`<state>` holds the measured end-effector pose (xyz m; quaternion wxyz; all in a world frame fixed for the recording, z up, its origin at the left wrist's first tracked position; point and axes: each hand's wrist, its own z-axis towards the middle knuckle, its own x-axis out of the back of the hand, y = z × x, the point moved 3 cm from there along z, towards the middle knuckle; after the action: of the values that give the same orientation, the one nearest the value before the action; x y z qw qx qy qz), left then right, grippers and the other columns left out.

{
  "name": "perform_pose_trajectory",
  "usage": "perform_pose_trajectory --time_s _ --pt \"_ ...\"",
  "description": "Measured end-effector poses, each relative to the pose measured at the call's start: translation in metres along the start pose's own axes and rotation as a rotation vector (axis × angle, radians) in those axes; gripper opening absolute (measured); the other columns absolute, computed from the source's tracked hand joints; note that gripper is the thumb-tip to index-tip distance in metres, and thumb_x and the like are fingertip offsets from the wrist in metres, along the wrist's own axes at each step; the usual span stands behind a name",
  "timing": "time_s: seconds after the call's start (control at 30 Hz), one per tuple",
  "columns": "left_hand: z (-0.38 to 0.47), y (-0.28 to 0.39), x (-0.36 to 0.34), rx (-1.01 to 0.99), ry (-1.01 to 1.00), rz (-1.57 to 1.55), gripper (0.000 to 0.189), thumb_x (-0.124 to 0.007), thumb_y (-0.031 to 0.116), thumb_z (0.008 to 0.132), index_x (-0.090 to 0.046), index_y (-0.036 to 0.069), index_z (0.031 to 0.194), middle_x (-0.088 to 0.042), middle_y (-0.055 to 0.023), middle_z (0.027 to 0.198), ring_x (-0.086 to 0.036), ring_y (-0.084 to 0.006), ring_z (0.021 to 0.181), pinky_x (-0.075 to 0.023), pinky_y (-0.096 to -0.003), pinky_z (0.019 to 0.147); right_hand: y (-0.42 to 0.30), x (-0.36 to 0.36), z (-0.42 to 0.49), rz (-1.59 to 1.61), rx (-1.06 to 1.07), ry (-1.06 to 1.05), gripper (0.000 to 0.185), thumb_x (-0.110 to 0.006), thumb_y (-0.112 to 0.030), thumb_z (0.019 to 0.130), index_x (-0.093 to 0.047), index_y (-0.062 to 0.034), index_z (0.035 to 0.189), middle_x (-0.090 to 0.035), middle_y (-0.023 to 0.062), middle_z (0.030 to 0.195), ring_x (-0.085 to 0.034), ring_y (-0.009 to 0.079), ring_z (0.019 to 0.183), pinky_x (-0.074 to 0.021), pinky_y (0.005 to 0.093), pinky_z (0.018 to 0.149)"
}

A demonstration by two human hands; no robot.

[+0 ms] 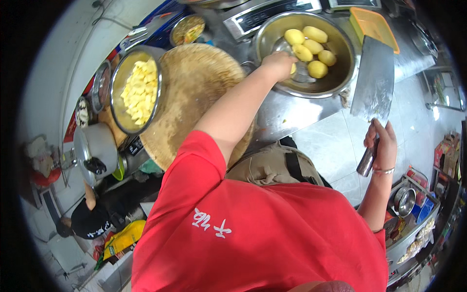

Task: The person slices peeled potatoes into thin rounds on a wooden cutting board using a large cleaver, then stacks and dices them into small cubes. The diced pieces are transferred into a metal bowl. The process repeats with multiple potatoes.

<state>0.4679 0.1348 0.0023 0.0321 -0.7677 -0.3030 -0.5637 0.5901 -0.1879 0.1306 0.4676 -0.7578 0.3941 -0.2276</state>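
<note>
My left hand (278, 65) reaches over the near left rim of a large steel basin (343, 78); a peeled potato shows partly at its fingertips. Several peeled yellow potatoes (317, 69) lie in the basin. Out to the right, my right hand (381, 144) grips the handle of a cleaver (375, 80), its broad blade pointing away from me. Beneath my left forearm is a round wooden chopping board (197, 87). At the board's left a steel bowl (114, 91) holds cut potato chunks (140, 91).
An orange plastic basket (375, 27) and a digital scale or cooker panel (271, 14) are behind the basin. A small bowl of food (188, 31) stands beyond the board. A lidded metal pot (96, 149) is at left, near a person in black (87, 219).
</note>
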Motion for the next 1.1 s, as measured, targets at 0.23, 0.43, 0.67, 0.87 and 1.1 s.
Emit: perform_pose_trajectory --time_s 0.23,0.43,0.67,0.87,1.1 --pt "0.024 0.018 -0.021 0.187 -0.089 0.037 0.063 -0.081 0.02 0.082 -0.056 0.018 0.14 -0.062 -0.0144 0.137 -0.06 -0.0351 0.126 -0.0513 -0.0438 0.103 0.029 0.061 -0.025 -0.026 -0.045 0.099 0.011 -0.059 -0.014 0.102 -0.058 -0.0037 0.099 -0.055 0.0019 0.068 -0.05 0.0114 0.051 -0.0413 0.0267 0.048" --pt "-0.017 0.013 0.035 0.179 0.021 -1.076 0.047 -0.064 0.033 0.097 -0.056 0.011 0.138 -0.07 -0.0172 0.124 -0.072 -0.0259 0.103 -0.0583 -0.0407 0.084 0.035 0.057 -0.025 -0.167 -0.051 0.052 0.012 -0.059 -0.014 0.103 -0.062 -0.0023 0.105 -0.056 0.0006 0.068 -0.051 0.0097 0.052 -0.0409 0.0251 0.048" --pt "-0.182 -0.035 0.039 -0.192 0.124 -2.037 0.047 -0.051 0.043 0.105 -0.051 0.012 0.141 -0.065 -0.022 0.132 -0.07 -0.0225 0.096 -0.0559 -0.0328 0.079 0.033 -0.036 -0.019 -0.492 0.068 -0.42 0.011 -0.057 -0.009 0.104 -0.062 -0.0004 0.108 -0.058 -0.001 0.07 -0.052 0.0059 0.058 -0.0429 0.0243 0.052" --pt "-0.305 -0.053 0.012 0.374 0.744 -0.344 0.06 -0.084 0.02 0.081 -0.061 0.017 0.136 -0.066 -0.0086 0.129 -0.064 -0.0282 0.107 -0.0542 -0.0383 0.091 0.035 -0.139 -0.022 -0.956 0.502 -0.698 0.017 -0.062 -0.014 0.098 -0.064 -0.0039 0.112 -0.07 0.0213 0.078 -0.068 0.0426 0.075 -0.0525 0.0494 0.067" --pt "-0.338 -0.051 -0.038 0.52 0.777 -0.149 0.072 -0.085 0.026 0.077 -0.058 0.024 0.144 -0.06 -0.0064 0.139 -0.057 -0.0335 0.119 -0.0491 -0.0444 0.102 0.042 -0.187 -0.032 -1.25 0.813 -0.749 0.023 -0.06 -0.017 0.098 -0.062 -0.0089 0.12 -0.072 0.0217 0.086 -0.068 0.0442 0.08 -0.0538 0.0534 0.07"
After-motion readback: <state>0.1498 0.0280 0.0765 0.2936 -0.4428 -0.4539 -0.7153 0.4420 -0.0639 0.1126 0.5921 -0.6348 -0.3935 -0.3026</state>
